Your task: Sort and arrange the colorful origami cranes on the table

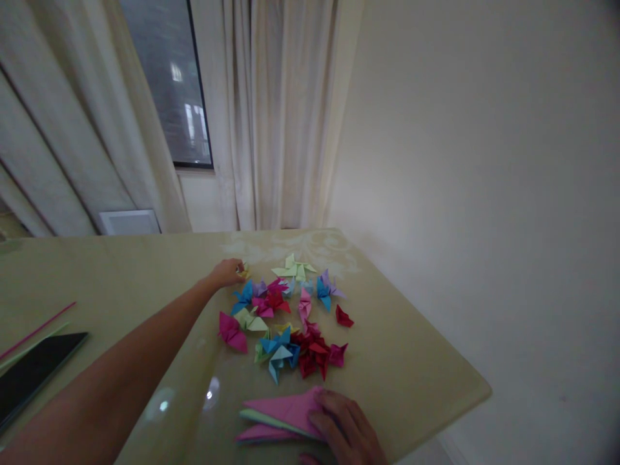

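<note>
Stretched far across the table, my left hand (227, 272) has its fingers curled around a small yellow folded paper piece (243, 272), partly hidden by the fingers. Beside it lies a loose cluster of origami paper pieces, among them a blue one (243, 297), a pale green one (293, 268), a magenta one (233, 332) and dark red ones (314, 352). Near the front edge my right hand (351, 429) grips the right end of a folded pink paper piece (285, 411), with a pale green layer showing inside. Its fingers lie on top; the thumb is mostly below.
A black phone or tablet (36, 374) lies at the left, with thin pink (39, 330) and pale green strips beside it. The table (402, 381) ends at the right near a white wall (475, 181). Curtains (285, 116) and a window stand behind.
</note>
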`<state>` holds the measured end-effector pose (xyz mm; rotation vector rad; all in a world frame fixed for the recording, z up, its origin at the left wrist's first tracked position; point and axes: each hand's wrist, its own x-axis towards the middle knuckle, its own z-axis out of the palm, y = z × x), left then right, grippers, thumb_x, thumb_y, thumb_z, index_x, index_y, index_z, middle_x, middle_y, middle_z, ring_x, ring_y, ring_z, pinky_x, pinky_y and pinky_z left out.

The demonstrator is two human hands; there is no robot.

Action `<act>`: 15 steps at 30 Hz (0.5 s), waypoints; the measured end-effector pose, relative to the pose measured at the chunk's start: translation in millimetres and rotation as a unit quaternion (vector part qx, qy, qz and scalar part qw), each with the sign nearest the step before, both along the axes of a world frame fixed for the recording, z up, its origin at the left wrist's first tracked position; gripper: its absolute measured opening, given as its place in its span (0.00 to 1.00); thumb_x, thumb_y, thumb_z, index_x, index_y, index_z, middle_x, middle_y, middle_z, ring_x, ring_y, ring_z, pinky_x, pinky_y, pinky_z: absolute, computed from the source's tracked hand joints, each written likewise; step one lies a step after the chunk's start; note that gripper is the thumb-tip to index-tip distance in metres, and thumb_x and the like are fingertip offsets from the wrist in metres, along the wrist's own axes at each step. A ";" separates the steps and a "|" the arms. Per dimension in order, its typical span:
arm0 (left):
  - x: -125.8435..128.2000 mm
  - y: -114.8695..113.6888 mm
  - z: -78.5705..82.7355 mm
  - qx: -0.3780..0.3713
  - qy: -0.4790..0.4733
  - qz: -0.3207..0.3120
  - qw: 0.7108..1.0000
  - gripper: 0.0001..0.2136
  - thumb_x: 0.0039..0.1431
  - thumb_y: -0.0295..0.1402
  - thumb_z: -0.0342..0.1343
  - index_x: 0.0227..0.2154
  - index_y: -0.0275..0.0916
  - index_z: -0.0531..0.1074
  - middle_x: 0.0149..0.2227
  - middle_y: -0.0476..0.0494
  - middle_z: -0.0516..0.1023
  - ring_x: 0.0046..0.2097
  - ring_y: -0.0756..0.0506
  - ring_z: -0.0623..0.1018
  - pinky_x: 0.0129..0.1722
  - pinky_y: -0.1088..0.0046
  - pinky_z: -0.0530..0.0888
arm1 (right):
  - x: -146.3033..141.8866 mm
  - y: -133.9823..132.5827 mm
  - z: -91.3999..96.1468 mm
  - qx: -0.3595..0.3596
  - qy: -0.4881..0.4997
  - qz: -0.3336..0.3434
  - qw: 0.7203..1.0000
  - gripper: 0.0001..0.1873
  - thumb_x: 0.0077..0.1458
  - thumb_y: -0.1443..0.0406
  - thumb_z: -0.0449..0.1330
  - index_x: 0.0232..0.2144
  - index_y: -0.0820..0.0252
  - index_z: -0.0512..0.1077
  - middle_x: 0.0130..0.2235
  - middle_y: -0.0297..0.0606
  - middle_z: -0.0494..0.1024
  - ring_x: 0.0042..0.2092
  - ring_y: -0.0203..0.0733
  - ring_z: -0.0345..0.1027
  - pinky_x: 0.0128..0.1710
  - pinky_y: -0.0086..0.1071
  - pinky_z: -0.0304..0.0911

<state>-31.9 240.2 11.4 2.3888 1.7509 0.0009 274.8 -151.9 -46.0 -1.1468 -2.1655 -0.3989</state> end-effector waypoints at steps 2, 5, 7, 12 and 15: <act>-0.5 -1.2 0.1 0.001 -0.006 0.002 1.000 0.16 0.69 0.41 0.63 0.53 0.37 0.76 0.55 0.39 0.79 0.54 0.39 0.80 0.54 0.53 0.79 | -0.5 0.1 1.1 0.001 0.000 -0.001 1.000 0.19 0.69 0.50 0.62 0.50 0.58 0.76 0.50 0.47 0.84 0.50 0.49 0.81 0.51 0.35 0.78; -0.2 -4.4 0.0 0.007 -0.017 0.003 1.000 0.16 0.69 0.41 0.62 0.53 0.37 0.76 0.55 0.39 0.79 0.53 0.40 0.80 0.53 0.54 0.79 | -0.4 0.0 1.1 0.005 0.000 0.005 1.000 0.19 0.66 0.51 0.65 0.50 0.58 0.76 0.50 0.47 0.84 0.50 0.49 0.81 0.50 0.34 0.79; 0.5 -6.7 0.3 0.013 -0.026 0.001 1.000 0.16 0.70 0.42 0.62 0.54 0.38 0.75 0.54 0.39 0.78 0.52 0.40 0.80 0.52 0.55 0.80 | -0.1 -0.3 -0.1 -0.001 0.001 0.004 1.000 0.20 0.65 0.51 0.66 0.50 0.58 0.76 0.50 0.47 0.84 0.50 0.49 0.81 0.51 0.35 0.79; 3.1 -12.4 3.3 0.019 -0.025 0.006 0.999 0.16 0.69 0.43 0.62 0.52 0.37 0.75 0.53 0.40 0.79 0.51 0.41 0.80 0.51 0.56 0.80 | -0.1 -1.5 -2.8 -0.010 0.009 -0.002 1.000 0.19 0.64 0.51 0.67 0.50 0.56 0.77 0.50 0.46 0.84 0.50 0.49 0.81 0.51 0.35 0.79; 4.2 -17.8 5.5 0.021 -0.023 0.018 0.999 0.15 0.69 0.43 0.62 0.49 0.37 0.77 0.50 0.41 0.80 0.50 0.41 0.80 0.52 0.55 0.79 | -0.6 -1.8 -1.7 -0.006 0.010 -0.002 1.000 0.19 0.65 0.51 0.66 0.50 0.56 0.76 0.50 0.45 0.84 0.50 0.49 0.81 0.51 0.35 0.79</act>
